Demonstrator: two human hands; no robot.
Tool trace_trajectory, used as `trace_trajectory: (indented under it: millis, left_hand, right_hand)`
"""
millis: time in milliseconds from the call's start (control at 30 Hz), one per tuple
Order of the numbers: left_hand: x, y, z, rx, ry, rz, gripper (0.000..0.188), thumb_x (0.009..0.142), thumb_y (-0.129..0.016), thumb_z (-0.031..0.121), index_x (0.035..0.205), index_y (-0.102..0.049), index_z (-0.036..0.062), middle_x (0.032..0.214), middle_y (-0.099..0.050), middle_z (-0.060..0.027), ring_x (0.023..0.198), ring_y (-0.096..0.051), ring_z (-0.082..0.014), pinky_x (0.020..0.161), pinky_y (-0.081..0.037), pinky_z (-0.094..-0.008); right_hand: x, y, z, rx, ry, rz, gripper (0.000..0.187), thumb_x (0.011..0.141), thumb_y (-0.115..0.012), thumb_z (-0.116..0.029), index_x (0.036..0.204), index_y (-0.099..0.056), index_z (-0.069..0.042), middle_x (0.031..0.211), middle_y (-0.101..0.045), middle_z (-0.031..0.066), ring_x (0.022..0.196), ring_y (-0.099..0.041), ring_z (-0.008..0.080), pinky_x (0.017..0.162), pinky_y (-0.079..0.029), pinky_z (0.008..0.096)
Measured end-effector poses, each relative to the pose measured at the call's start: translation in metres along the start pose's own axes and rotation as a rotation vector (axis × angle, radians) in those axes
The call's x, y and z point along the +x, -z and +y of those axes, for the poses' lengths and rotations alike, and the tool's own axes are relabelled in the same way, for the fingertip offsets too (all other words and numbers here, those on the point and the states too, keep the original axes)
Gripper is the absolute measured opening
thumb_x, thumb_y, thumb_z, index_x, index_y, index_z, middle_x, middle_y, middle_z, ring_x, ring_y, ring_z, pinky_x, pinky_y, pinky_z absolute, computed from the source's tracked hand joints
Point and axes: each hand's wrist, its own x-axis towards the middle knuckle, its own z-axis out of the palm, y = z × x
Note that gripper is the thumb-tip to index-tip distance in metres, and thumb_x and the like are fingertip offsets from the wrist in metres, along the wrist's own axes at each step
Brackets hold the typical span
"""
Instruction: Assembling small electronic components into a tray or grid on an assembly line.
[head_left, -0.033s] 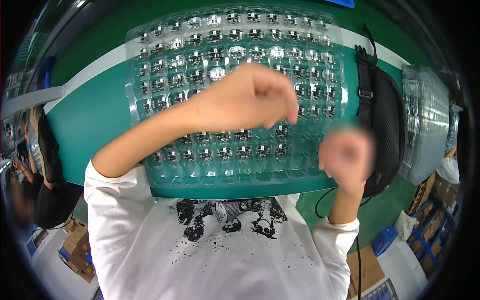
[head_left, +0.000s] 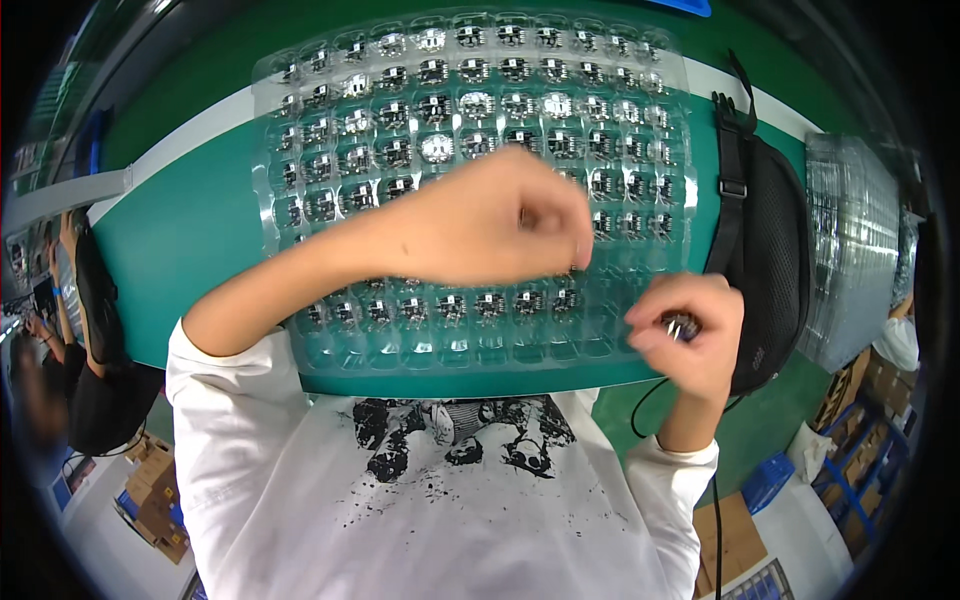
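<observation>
A large see-through plastic blister tray (head_left: 340, 352) lies on the green table with rows of small black-and-silver electronic parts (head_left: 491, 304) in its pockets. My left hand (head_left: 500, 220) reaches across the tray, its fingers curled and closed. Their tips come down over a pocket in the lower right rows; whatever they hold is hidden. At the tray's right edge, my right hand (head_left: 695, 335) is curled round a small electronic part (head_left: 681, 325), whose shiny dark side shows between thumb and fingers.
A black mesh bag (head_left: 770, 250) with a strap and buckle lies right of the tray. Beyond it stands a stack of clear plastic trays (head_left: 850, 240). A dark cable (head_left: 718, 520) hangs by my right arm. At far left, another person's arm (head_left: 95, 300) shows.
My left hand has come down slightly, its fingertips now over a part seen before. My right hand, earlier a blur, has turned so the part in its fingers shows.
</observation>
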Motion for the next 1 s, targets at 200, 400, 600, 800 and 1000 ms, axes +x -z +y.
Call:
trace_trajectory:
  millis: [200,400,600,800,1000]
  left_hand:
    - [-0.015,-0.030,-0.011,0.920,-0.097,0.023,0.014,0.079,-0.068,0.017,0.077,-0.061,0.0041,0.065,-0.060,-0.0092,0.058,-0.063,-0.0277,0.050,-0.048,-0.0381]
    - [0.002,-0.056,-0.012,0.949,-0.293,0.077,0.007,0.056,-0.068,0.015,0.056,-0.063,0.0100,0.061,-0.065,-0.0111,0.061,-0.068,-0.0280,0.046,-0.050,-0.0388]
    - [0.001,-0.048,-0.011,0.637,-0.254,0.288,0.006,0.062,-0.060,0.007,0.061,-0.060,0.0011,0.054,-0.058,-0.0157,0.050,-0.061,-0.0303,0.042,-0.045,-0.0379]
    - [-0.023,-0.006,0.005,-0.750,0.144,0.154,0.018,0.085,-0.048,0.010,0.073,-0.060,0.0037,0.067,-0.060,-0.0041,0.048,-0.050,-0.0069,0.037,-0.035,-0.0213]
    - [-0.040,0.019,0.010,-0.457,0.085,0.158,0.026,0.093,-0.062,0.019,0.073,-0.058,0.0028,0.062,-0.057,-0.0013,0.048,-0.048,-0.0071,0.039,-0.034,-0.0226]
  right_hand:
    - [0.010,-0.022,-0.008,-0.102,-0.215,-0.018,0.010,0.067,-0.073,0.001,0.076,-0.068,0.002,0.064,-0.065,0.0083,0.050,-0.057,0.0130,0.048,-0.042,0.0251]
    - [-0.001,-0.043,-0.017,-0.973,-0.114,-0.280,0.014,0.067,-0.075,-0.012,0.072,-0.063,-0.005,0.064,-0.060,0.0133,0.057,-0.059,0.0335,0.053,-0.042,0.0442]
    - [-0.002,-0.032,-0.005,-0.764,-0.053,-0.198,0.013,0.075,-0.067,-0.006,0.067,-0.057,-0.002,0.060,-0.057,0.0102,0.051,-0.057,0.0271,0.050,-0.042,0.0389]
    - [-0.004,0.003,0.029,0.972,-0.224,-0.065,0.034,0.090,-0.058,-0.027,0.075,-0.039,-0.004,0.067,-0.045,0.0114,0.033,-0.039,0.0141,0.029,-0.033,0.0232]
    - [0.030,-0.017,0.033,1.120,-0.221,-0.126,0.031,0.092,-0.054,-0.023,0.073,-0.039,-0.005,0.072,-0.047,0.0143,0.031,-0.038,0.0144,0.028,-0.030,0.0242]
